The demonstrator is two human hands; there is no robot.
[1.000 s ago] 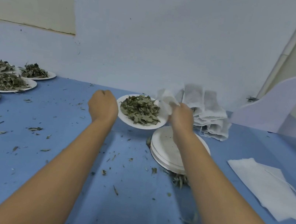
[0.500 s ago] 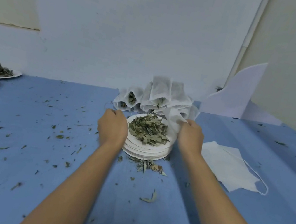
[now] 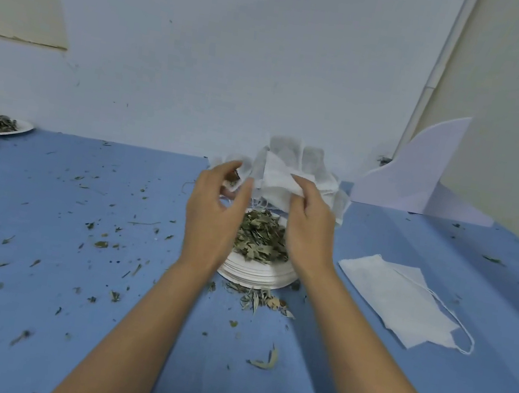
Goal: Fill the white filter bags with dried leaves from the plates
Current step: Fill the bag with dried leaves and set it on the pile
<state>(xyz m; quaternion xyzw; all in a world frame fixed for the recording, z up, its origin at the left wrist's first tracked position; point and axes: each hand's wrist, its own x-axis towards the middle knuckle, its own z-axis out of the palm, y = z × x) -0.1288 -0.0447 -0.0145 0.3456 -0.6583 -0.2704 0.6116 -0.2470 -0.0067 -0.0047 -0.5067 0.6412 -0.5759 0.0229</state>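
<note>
Head view: my right hand's (image 3: 308, 234) fingers pinch an empty white mesh filter bag (image 3: 283, 179) above the round white paper plate (image 3: 238, 259) of dried green leaves (image 3: 260, 239). My left hand's (image 3: 214, 213) fingers curl at its edge, grip unclear. Best practice: spread the mouth wide, directly over the plate.

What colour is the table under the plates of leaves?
The table is plain blue, littered with leaf crumbs; the head view shows it.

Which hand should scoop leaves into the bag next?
Left, probably. The right hand already grips the white filter bag; the left hand looks free, fingers loosely curved, just above the dried leaves on the plate stack.
</note>
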